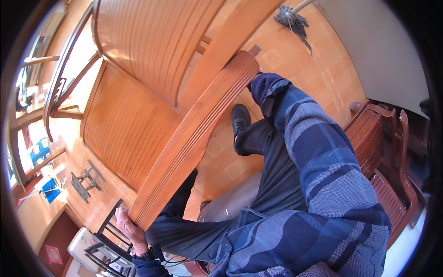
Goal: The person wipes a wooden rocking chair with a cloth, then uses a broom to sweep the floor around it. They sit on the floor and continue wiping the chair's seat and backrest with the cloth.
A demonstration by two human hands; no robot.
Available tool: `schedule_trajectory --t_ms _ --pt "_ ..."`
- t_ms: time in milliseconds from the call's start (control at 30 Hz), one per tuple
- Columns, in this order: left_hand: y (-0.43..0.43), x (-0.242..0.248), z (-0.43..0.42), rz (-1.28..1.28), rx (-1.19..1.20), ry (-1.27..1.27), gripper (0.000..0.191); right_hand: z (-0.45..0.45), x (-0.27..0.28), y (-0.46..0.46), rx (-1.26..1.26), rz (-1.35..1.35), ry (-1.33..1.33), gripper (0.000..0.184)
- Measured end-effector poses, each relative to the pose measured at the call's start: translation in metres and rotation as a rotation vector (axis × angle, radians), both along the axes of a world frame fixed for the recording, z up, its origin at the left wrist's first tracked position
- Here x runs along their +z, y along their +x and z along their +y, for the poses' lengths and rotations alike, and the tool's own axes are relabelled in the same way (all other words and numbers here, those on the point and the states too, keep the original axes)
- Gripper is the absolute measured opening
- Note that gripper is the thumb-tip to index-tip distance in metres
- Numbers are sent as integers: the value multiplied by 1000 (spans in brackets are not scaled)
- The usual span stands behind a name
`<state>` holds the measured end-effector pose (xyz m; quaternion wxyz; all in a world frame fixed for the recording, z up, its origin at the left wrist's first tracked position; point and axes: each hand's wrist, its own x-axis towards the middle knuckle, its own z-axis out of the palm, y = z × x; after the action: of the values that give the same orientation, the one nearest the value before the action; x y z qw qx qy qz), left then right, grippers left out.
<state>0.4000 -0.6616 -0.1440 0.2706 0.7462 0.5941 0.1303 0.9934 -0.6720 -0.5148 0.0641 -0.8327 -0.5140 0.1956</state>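
A long orange-brown wooden piece (187,149) with carved grooves along its side runs diagonally before me. My left hand (129,226) grips its lower end. A small flat tab (255,50) sticks out at its far end. My right sleeve (311,138), in blue plaid, reaches up to that far end; my right hand itself is hidden behind the cuff and the wood. Behind the piece stands a large wooden chair with a slatted seat (128,121) and a slatted back (145,41). Whether the grooved piece is joined to the chair I cannot tell.
A mop head (293,22) rests on the tiled floor at the top. A red-brown wooden chair (367,138) stands at the right. At the left are a small wooden stool (86,180), a blue dustpan (51,190) and a black metal rack (107,239).
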Motion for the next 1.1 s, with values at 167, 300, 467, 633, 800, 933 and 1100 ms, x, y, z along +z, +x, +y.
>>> schedule_trajectory --t_ms 167,300,467,633,800,933,1100 --pt "-9 -3 4 -41 -21 4 51 5 44 1 -29 -154 30 29" --pt "-11 -3 2 -13 39 -64 49 1 51 21 78 -164 268 21" --pt "-6 -2 1 -32 45 -10 50 -11 12 12 -138 -299 438 23" --pt "-2 1 2 -6 -15 -15 50 -64 35 82 49 -181 -244 12" --pt "2 0 1 -7 39 3 51 -28 46 50 284 96 293 14" --pt "-3 -2 1 -15 25 24 51 -20 30 12 327 85 -138 16" --pt "-9 -4 3 -16 39 -5 53 -17 35 0 225 -6 -259 24"
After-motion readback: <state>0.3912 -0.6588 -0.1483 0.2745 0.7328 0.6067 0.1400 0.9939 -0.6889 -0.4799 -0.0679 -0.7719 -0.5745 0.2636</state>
